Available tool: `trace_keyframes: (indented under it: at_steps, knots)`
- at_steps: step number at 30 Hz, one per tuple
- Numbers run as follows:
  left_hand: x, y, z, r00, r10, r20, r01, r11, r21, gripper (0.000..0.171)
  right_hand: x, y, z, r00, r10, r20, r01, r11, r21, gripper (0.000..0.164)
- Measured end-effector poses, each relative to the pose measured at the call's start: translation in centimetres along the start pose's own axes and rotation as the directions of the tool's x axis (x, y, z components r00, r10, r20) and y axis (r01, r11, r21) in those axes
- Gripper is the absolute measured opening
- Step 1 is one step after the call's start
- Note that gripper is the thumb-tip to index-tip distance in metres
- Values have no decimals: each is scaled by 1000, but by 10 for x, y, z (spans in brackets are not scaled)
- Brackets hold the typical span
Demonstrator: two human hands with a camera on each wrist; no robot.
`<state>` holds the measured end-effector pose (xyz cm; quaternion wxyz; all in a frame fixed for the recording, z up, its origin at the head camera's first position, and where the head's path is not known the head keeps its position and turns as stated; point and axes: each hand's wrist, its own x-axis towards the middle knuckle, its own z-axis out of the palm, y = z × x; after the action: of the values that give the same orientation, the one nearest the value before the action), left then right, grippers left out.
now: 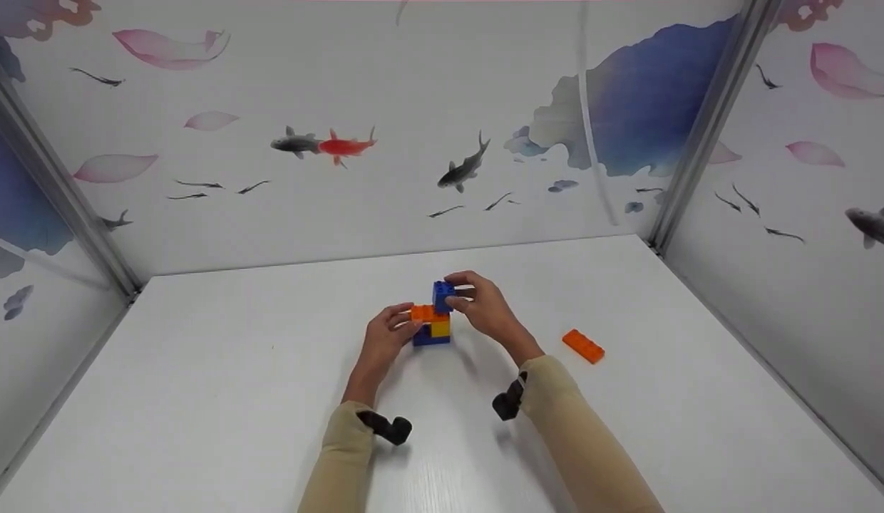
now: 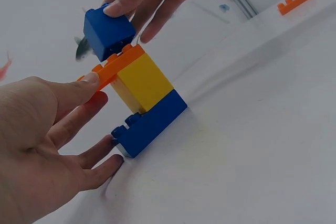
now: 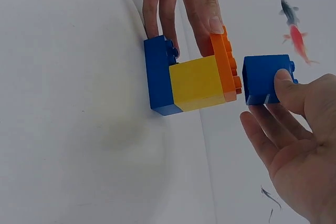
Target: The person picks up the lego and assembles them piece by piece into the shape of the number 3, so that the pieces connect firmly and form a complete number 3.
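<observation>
A small stack stands on the table: a long blue brick point(image 2: 152, 124) at the bottom, a yellow brick point(image 2: 147, 82) on its right part, and a flat orange brick point(image 3: 224, 66) across the top. My left hand point(image 1: 387, 336) pinches the overhanging left end of the orange brick between thumb and index finger. Its lower fingers reach to the end of the long blue brick. My right hand point(image 1: 485, 306) grips a blue cube-shaped brick point(image 3: 265, 78) just above the orange brick's right end. In the right wrist view a narrow gap shows between the two.
Another flat orange brick point(image 1: 583, 346) lies by itself on the white table point(image 1: 221, 399), to the right of the stack. Printed panels with fish and petals point(image 1: 413, 85) enclose the table at the back and sides.
</observation>
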<state>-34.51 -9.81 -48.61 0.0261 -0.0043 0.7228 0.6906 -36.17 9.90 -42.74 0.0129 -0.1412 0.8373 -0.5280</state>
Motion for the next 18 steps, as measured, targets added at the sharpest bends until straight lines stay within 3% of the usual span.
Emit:
trace_keyframes:
  at_steps: [18]
  knots:
    - [-2, 3, 2, 999, -24, -28, 24, 1000, 19, 44, -2, 1, 2, 999, -28, 29, 29, 1000, -11, 40]
